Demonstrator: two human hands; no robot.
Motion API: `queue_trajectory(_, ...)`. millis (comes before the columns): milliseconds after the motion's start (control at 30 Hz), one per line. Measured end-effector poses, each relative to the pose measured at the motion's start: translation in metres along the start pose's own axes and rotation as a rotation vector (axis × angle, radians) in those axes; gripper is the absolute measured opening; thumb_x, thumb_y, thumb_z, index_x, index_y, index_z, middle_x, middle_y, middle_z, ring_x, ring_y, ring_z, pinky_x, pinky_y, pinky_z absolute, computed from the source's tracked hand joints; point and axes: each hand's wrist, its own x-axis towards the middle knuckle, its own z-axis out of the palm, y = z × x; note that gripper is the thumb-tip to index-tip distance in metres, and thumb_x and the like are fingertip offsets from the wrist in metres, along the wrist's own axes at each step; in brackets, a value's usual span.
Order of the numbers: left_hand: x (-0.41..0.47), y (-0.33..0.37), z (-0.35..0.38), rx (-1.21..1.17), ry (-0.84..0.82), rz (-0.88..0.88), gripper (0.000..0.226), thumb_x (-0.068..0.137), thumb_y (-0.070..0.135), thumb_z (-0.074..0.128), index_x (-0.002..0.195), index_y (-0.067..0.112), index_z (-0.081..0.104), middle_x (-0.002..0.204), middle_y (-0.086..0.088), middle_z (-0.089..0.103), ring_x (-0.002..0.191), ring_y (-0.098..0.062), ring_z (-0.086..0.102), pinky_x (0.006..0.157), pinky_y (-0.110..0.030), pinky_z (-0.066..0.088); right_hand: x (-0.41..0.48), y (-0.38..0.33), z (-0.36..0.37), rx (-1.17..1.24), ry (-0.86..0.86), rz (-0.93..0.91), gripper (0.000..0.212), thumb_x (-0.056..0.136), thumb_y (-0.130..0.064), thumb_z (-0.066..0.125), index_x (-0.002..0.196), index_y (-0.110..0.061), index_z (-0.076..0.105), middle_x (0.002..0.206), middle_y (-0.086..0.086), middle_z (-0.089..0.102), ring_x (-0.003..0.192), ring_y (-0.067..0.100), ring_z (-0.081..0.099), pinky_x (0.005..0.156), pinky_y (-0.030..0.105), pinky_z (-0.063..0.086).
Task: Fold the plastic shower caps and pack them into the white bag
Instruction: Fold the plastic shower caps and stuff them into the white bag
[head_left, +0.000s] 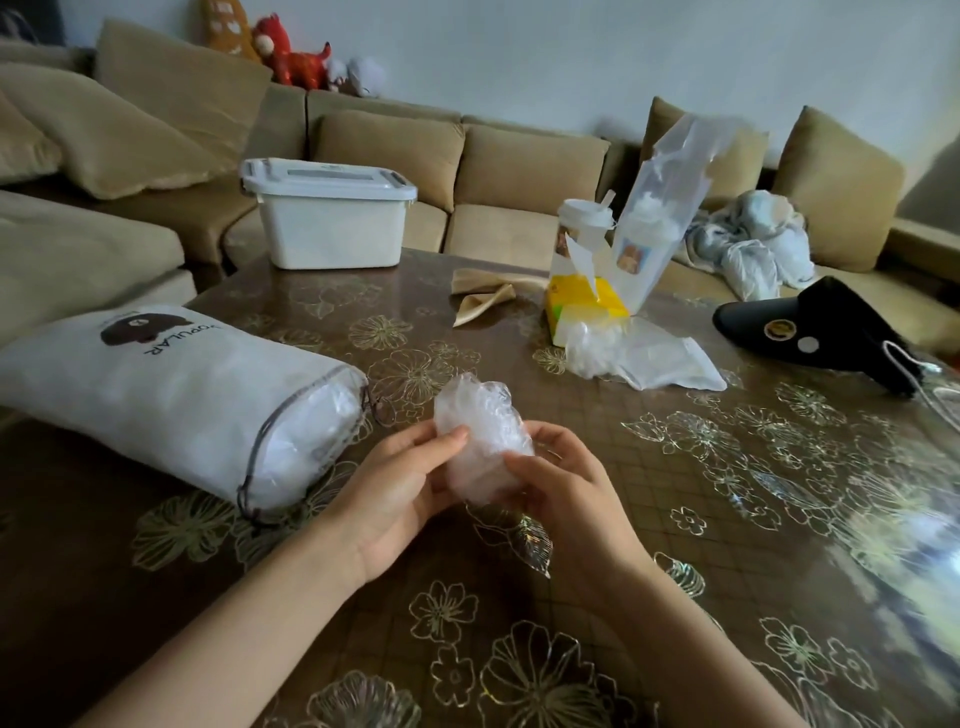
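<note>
A crumpled clear plastic shower cap (480, 421) is held just above the table, between both hands. My left hand (400, 491) grips its left side with thumb and fingers curled round it. My right hand (563, 488) pinches its right lower edge. The white drawstring bag (171, 384), printed with a brown bear and the word POPULAR, lies on its side at the left, its open mouth facing my hands and stuffed with clear plastic. More shower caps (597, 348) lie in a loose heap on a flat plastic sleeve at centre right.
A white lidded storage box (327, 223) stands at the table's far edge. A yellow box (582, 306), a white cup (584, 223) and an upright clear bag (665, 208) stand behind the heap. A black visor (821, 327) lies at right. A sofa surrounds the table.
</note>
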Motion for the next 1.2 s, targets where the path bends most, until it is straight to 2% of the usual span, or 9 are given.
queue_trajectory(100, -0.001, 0.0, 0.002, -0.017, -0.01, 0.003, 0.031, 0.089, 0.01, 0.05, 0.119, 0.004, 0.06, 0.114, -0.018, 0.066, 0.109, -0.031, 0.061, 0.087, -0.037, 0.052, 0.001, -0.002, -0.005, -0.049, -0.055, 0.022, 0.003, 0.089, -0.006, 0.056, 0.091, -0.004, 0.058, 0.076, 0.007, 0.067, 0.064, 0.013, 0.064, 0.059, 0.023, 0.052)
queue_trajectory(300, -0.01, -0.002, 0.01, 0.07, -0.164, 0.03, 0.04, 0.085, 0.02, 0.053, 0.12, 0.002, 0.059, 0.118, -0.02, 0.064, 0.105, -0.027, 0.061, 0.098, -0.039, 0.046, 0.002, 0.001, -0.008, -0.112, -0.028, -0.009, 0.013, 0.091, -0.013, 0.056, 0.089, -0.002, 0.063, 0.079, 0.01, 0.067, 0.069, 0.016, 0.062, 0.064, 0.026, 0.051)
queue_trajectory(467, -0.015, -0.009, 0.015, 0.122, -0.087, 0.052, 0.043, 0.079, 0.022, 0.057, 0.117, 0.003, 0.061, 0.115, -0.016, 0.066, 0.097, -0.017, 0.064, 0.091, -0.028, 0.049, 0.002, 0.005, -0.01, -0.194, -0.026, -0.015, 0.024, 0.091, -0.018, 0.058, 0.094, 0.006, 0.064, 0.084, 0.014, 0.068, 0.077, 0.02, 0.061, 0.074, 0.031, 0.048)
queue_trajectory(567, -0.019, -0.007, 0.015, 0.217, -0.042, 0.102, 0.038, 0.074, 0.026, 0.058, 0.108, 0.011, 0.065, 0.108, -0.009, 0.07, 0.099, -0.015, 0.064, 0.09, -0.026, 0.048, 0.002, 0.005, -0.008, -0.223, -0.009, -0.056, 0.022, 0.089, -0.02, 0.062, 0.084, 0.001, 0.065, 0.095, 0.011, 0.067, 0.086, 0.019, 0.063, 0.077, 0.03, 0.05)
queue_trajectory(734, -0.019, 0.0, 0.013, 0.172, -0.057, 0.114, 0.036, 0.076, 0.022, 0.059, 0.109, 0.011, 0.065, 0.113, -0.015, 0.067, 0.102, -0.024, 0.062, 0.096, -0.039, 0.046, -0.001, 0.002, -0.008, -0.044, -0.099, 0.015, 0.017, 0.084, -0.021, 0.06, 0.088, -0.004, 0.059, 0.079, 0.009, 0.064, 0.066, 0.016, 0.059, 0.066, 0.029, 0.048)
queue_trajectory(867, -0.015, -0.001, 0.01, 0.285, 0.046, 0.19, 0.023, 0.086, 0.011, 0.059, 0.108, 0.016, 0.064, 0.107, -0.009, 0.07, 0.102, -0.024, 0.065, 0.094, -0.04, 0.049, -0.002, -0.001, -0.011, -0.032, -0.027, -0.035, 0.009, 0.088, -0.009, 0.059, 0.095, -0.004, 0.057, 0.085, 0.011, 0.068, 0.068, 0.02, 0.065, 0.056, 0.025, 0.052)
queue_trajectory(1001, -0.012, -0.002, 0.009, 0.404, 0.093, 0.223, 0.02, 0.089, 0.011, 0.059, 0.106, 0.019, 0.066, 0.101, -0.003, 0.072, 0.101, -0.02, 0.066, 0.101, -0.044, 0.045, 0.0, -0.002, -0.016, -0.085, 0.015, -0.052, 0.026, 0.084, -0.007, 0.064, 0.108, -0.009, 0.056, 0.089, 0.013, 0.07, 0.069, 0.02, 0.068, 0.053, 0.022, 0.051)
queue_trajectory(1101, -0.011, 0.0, 0.01, 0.433, 0.121, 0.265, 0.017, 0.092, 0.013, 0.056, 0.103, 0.019, 0.067, 0.098, -0.001, 0.072, 0.096, -0.016, 0.067, 0.095, -0.04, 0.049, 0.003, -0.002, -0.018, -0.106, -0.038, -0.035, 0.043, 0.073, -0.014, 0.071, 0.113, -0.007, 0.057, 0.098, 0.019, 0.069, 0.079, 0.026, 0.068, 0.06, 0.026, 0.054)
queue_trajectory(1201, -0.014, 0.002, 0.009, 0.548, 0.195, 0.4, 0.018, 0.096, 0.015, 0.049, 0.104, 0.018, 0.065, 0.096, 0.004, 0.07, 0.086, -0.006, 0.067, 0.077, -0.024, 0.056, 0.003, 0.0, -0.018, -0.085, -0.058, 0.003, 0.017, 0.075, -0.011, 0.068, 0.087, -0.002, 0.06, 0.09, 0.018, 0.067, 0.077, 0.028, 0.066, 0.067, 0.031, 0.056)
